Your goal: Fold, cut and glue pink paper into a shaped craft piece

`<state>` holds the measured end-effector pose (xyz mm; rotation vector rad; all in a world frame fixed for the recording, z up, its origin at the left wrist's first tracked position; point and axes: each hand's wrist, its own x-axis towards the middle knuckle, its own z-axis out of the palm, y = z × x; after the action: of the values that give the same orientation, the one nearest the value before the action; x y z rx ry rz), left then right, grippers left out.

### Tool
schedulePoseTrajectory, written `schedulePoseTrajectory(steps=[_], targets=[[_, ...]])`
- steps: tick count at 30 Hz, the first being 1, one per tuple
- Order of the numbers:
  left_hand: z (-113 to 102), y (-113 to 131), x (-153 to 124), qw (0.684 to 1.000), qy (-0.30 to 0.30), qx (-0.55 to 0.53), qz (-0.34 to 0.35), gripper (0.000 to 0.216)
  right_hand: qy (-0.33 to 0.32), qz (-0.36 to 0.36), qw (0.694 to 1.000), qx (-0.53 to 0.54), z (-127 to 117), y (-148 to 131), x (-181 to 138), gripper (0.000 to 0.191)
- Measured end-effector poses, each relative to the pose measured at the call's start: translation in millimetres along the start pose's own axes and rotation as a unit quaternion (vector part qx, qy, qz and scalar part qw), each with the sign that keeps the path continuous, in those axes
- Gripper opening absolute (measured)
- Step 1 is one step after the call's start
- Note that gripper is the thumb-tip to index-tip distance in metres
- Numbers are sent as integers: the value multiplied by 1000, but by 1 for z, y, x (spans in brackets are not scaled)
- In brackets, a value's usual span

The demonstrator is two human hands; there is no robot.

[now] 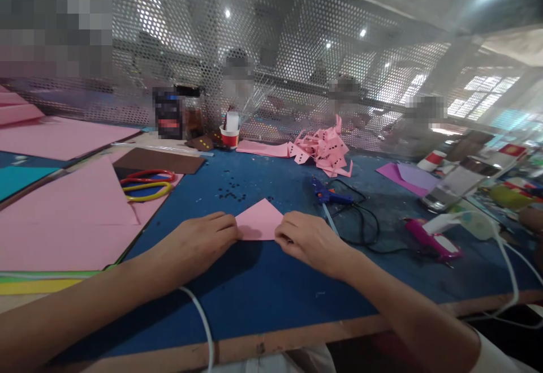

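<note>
A small pink sheet of paper (pixel 261 219), showing as a triangle with its point away from me, lies over the blue tabletop. My left hand (pixel 214 234) grips its left corner with closed fingers. At the opposite corner, my right hand (pixel 305 240) has its fingers curled tight on the paper. The straight lower edge of the pink paper runs between both hands. Small dark dots (pixel 231 192) are scattered on the table just beyond it. To the right of my right hand lies a blue glue gun (pixel 328 193) with a dark cord.
Large pink sheets (pixel 68 220) and scissors with red and yellow handles (pixel 148 189) lie left. A pile of pink cut-paper pieces (pixel 324 149) and a paper cup (pixel 229 136) stand at the back by a perforated metal screen (pixel 271 33). A magenta tool (pixel 430 240) lies right.
</note>
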<state>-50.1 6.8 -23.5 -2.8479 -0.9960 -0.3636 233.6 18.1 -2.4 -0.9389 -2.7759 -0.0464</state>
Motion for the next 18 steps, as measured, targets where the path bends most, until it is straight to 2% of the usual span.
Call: schedulePoseTrajectory(steps=[12,18], targets=[[-1,-3,11,983,-1,-134,-123,19,-10,112,988,108,-5,-1,2,8],[0,-8,12,974,4,-178,-141,17,6,144,977,157,1,5,3,2]])
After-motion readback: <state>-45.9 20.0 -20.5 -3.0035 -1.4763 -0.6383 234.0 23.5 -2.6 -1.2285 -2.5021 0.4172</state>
